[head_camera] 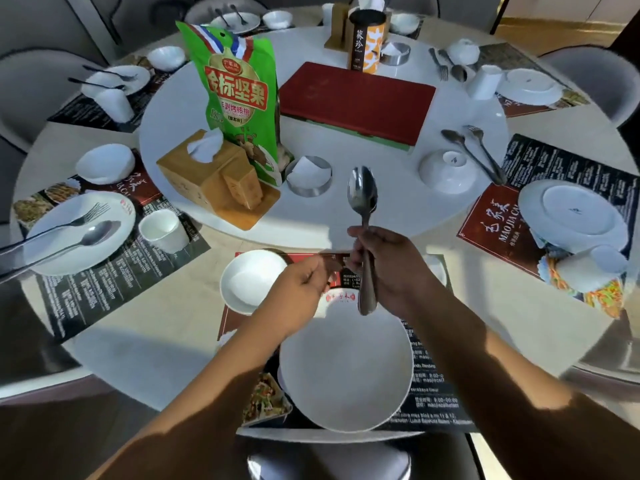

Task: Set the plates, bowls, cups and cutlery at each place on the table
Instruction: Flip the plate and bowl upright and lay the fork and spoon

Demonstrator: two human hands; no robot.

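Right hand (388, 268) clamped mid-handle on a spoon (362, 192), held upright above the plate (346, 368) at the near place on the desk (491, 306), 1 bowl (249, 282) just beside. Left hand (304, 282) hovered near, fingers curled; its grip couldn't be told. Steel looked stiff, light, slick, so prob. best taken by the handle.

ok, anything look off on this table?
Yes, at the right-hand place: the plate and the bowl are upside down, and the cup lies on its side beside the plate.
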